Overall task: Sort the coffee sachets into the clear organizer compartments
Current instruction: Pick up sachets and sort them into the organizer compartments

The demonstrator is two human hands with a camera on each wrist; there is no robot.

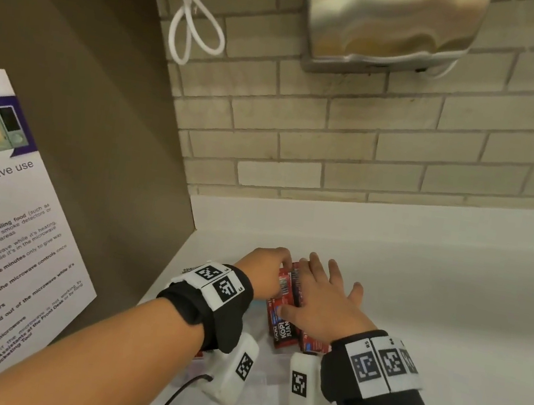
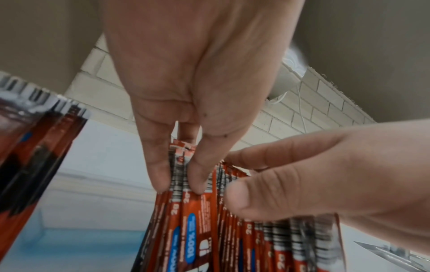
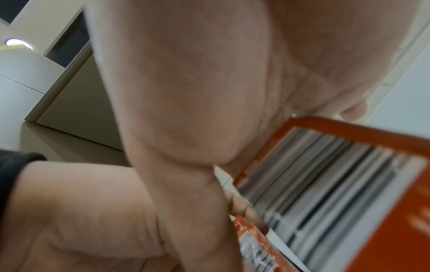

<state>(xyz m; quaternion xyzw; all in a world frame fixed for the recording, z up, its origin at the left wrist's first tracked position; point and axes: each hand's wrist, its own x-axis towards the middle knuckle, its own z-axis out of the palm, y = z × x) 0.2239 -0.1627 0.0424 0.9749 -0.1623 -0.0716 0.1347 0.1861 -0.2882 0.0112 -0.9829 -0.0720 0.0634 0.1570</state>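
The sachets [image 1: 285, 310] are standing packed together just below the centre of the head view, in what is probably the clear organizer [image 1: 256, 391], whose walls are barely showing. They are looking thin, light and floppy, with slick foil skins, so single ones will likely slide or bend; pinching the crimped top edges, several at once, seems the safest hold.

The left hand [image 1: 265, 271] is reaching in from the lower left, wrist bent down, its fingers [image 2: 160, 176] and thumb curling over the sachet tops and pinching a few of them. The right hand [image 1: 322, 299] is coming in from the lower right, palm down, fingers spread nearly straight and lying across the stack, its thumb [image 2: 256, 198] pressing the sachets' side, steadying rather than gripping. A second red bundle [image 2: 35, 139] is showing blurred at the left of the left wrist view.
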